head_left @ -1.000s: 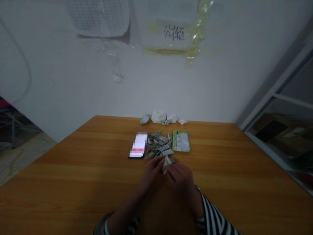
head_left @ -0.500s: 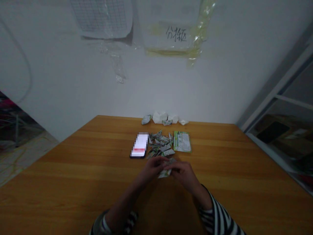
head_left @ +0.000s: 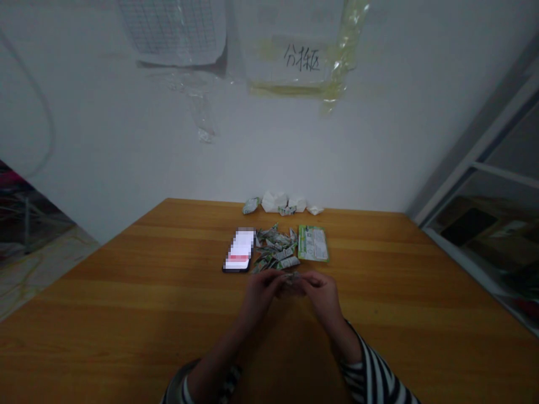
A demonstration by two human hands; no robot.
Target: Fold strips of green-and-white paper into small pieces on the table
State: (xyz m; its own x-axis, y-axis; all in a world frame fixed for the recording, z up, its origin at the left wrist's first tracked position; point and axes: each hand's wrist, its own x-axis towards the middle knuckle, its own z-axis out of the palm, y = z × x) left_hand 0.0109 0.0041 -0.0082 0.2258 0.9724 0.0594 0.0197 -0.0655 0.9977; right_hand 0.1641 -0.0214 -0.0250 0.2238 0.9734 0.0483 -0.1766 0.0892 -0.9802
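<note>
A small folded foil wrapper (head_left: 290, 278) is pinched between the closed fingertips of the left hand (head_left: 259, 297) and right hand (head_left: 322, 297), both equally near; its long axis seems to run crosswise, though the fingers mostly hide it. A heap of creased, printed wrappers (head_left: 273, 244) lies just ahead, beside a green-edged flat packet (head_left: 313, 243).

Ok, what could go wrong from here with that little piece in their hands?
The folded wrapper piece is small and pinched between the left hand and right hand, so it could slip and drop into the wrapper pile just ahead, getting mixed in. That pile also lies right beside the phone, so a careless sweep might push pieces onto it.
</note>
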